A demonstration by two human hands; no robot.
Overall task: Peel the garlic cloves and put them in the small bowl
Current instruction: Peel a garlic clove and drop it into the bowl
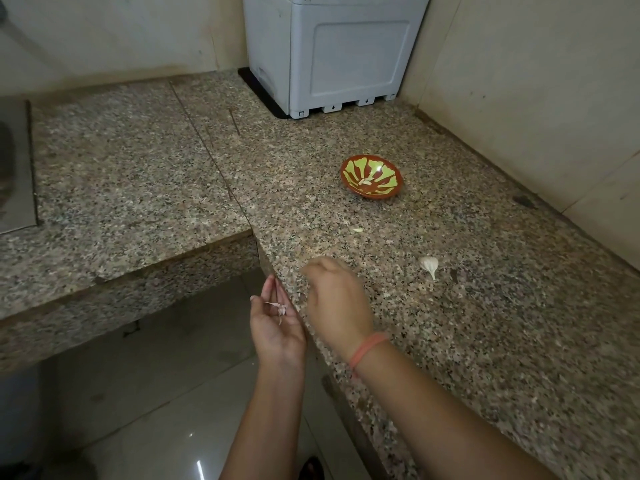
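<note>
The small red bowl (371,179) with a green pattern stands on the granite counter (485,323) and has peeled garlic cloves (365,182) in it. One unpeeled white garlic clove (429,265) lies to the right of my hands. A small pale piece (357,230) lies between bowl and hands. My left hand (277,327) is held palm up just off the counter edge, with garlic skins (280,309) lying in the palm. My right hand (334,299) rests palm down on the counter at the edge, fingers bent; nothing shows in it.
A grey plastic appliance (332,53) stands in the back corner against the tiled walls. A lower granite slab (121,168) runs left, with a steel sink edge (15,168) at far left. Tiled floor (156,393) lies below the counter edge.
</note>
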